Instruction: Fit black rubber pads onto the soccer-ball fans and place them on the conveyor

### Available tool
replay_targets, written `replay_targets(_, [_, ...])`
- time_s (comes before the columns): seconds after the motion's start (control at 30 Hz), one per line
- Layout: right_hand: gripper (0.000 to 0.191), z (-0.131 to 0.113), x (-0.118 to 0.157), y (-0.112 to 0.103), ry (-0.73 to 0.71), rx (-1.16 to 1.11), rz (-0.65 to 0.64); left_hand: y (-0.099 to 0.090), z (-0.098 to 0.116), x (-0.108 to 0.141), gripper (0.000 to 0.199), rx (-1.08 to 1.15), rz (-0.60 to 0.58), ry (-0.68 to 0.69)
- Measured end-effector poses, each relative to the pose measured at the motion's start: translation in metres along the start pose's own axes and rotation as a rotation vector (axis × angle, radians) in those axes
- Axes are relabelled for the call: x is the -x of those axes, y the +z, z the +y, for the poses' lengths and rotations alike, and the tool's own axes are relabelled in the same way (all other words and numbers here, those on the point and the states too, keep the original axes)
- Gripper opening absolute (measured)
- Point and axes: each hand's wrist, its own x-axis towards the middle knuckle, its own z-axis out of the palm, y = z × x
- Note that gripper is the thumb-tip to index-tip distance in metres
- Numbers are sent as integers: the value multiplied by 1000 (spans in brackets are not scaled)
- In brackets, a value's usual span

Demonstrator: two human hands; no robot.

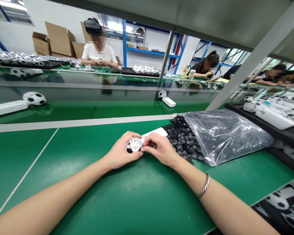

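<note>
The left hand [120, 150] is clenched around the lattice ball head of a white handheld fan [134, 144], and the right hand [160, 149] grasps the same head, its fingertips [144, 148] pinching the lattice. The fan sits over the middle of the green table [26, 163], just beside black pentagon pieces [183, 138] spilling from a clear plastic bag [225, 133].

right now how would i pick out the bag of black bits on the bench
On the long green workbench, find the person's right hand. Just beyond it lies a clear plastic bag, spilling flat black pieces from its open end. It is the only bulging see-through bag in view, lying next to the black tray of white parts.
</note>
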Motion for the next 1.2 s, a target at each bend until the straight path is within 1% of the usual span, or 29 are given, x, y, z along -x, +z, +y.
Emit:
replay_targets(0.3, [14,0,0,1,47,-8,21,1,2,-1,37,-15,16,-31])
replay_targets(0.43, [16,3,-3,2,72,-20,4,3,1,-1,35,-10,39,-23])
replay_targets(0.53, [17,5,-4,1,89,-39,-4,3,1,-1,34,-23,35,-16])
replay_targets(0.63, [20,6,-5,0,98,-84,-12,2,2,1,39,-34,19,-3])
replay_targets(0.73, [23,7,-6,-2,116,-129,-12,3,2,2,42,-33,34,-9])
replay_targets(0.87, [25,10,-8,-1,173,-180,-9,7,3,1,36,-17,72,-43])
replay_targets(1.07, [29,12,-12,0,287,-204,-16,11,5,1,31,-2,121,-5])
replay_targets(1.2, [30,12,-13,0,302,-180,-5,11,5,2,31,-4,135,-3])
